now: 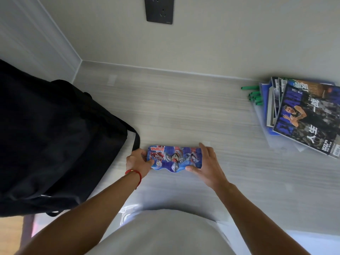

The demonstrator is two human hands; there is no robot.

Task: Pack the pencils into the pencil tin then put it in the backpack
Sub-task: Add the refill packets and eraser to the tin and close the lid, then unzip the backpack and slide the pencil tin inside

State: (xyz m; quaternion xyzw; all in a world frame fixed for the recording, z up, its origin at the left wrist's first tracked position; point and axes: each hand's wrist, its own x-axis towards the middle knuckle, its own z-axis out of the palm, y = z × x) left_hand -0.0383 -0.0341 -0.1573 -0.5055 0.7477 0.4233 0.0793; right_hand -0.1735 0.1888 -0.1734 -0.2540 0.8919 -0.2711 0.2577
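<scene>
A blue pencil tin with a cartoon-hero lid lies flat on the pale wooden desk, its lid closed. My left hand, with a red string at the wrist, grips the tin's left end. My right hand holds the right end, fingers along the far edge and thumb on the near edge. A large black backpack stands on the desk at the left, close to my left hand. No pencils are in sight.
A stack of magazines and folders lies at the right of the desk, with green clips sticking out on its left. A dark wall socket sits on the wall behind.
</scene>
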